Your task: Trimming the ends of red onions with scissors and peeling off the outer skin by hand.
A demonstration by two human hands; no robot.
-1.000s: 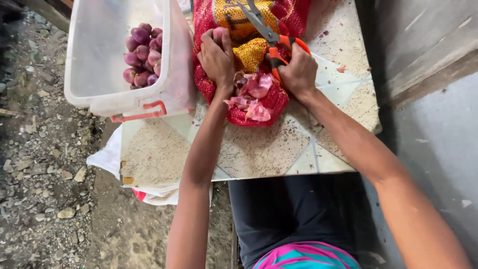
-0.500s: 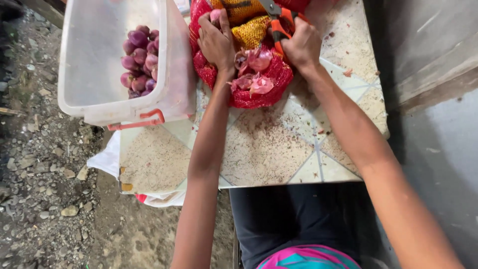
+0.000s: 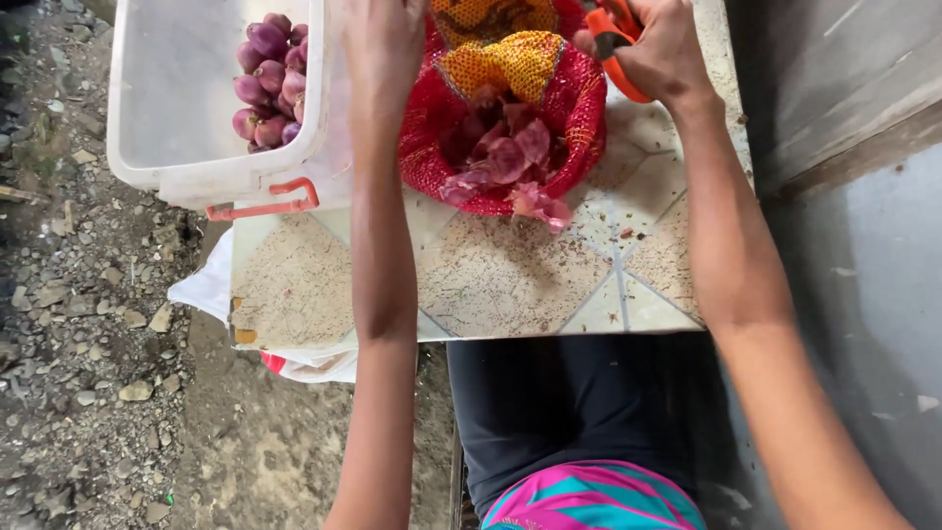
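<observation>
My right hand [image 3: 669,51] is closed around orange-handled scissors [image 3: 610,39] at the far right of a red mesh bag [image 3: 579,108]. The bag lies open on a tiled table [image 3: 510,285] and holds pink onion skins [image 3: 510,162]. A yellow mesh bag [image 3: 510,61] sits folded on its far side. My left hand [image 3: 385,37] is over the bag's left edge, its fingers cut off by the top of the view, so what it holds is hidden. Purple shallots [image 3: 267,74] lie in a clear plastic bin [image 3: 186,167] to the left.
The bin overhangs the table's left edge; its red latch [image 3: 263,204] hangs down. White cloth [image 3: 206,290] pokes out under the table. Gravel ground [image 3: 88,344] lies to the left, a grey wall [image 3: 854,226] to the right. Skin scraps dot the tiles.
Both hands have shifted toward the far edge of the view. The shallot seen in my left hand earlier is out of sight now.
</observation>
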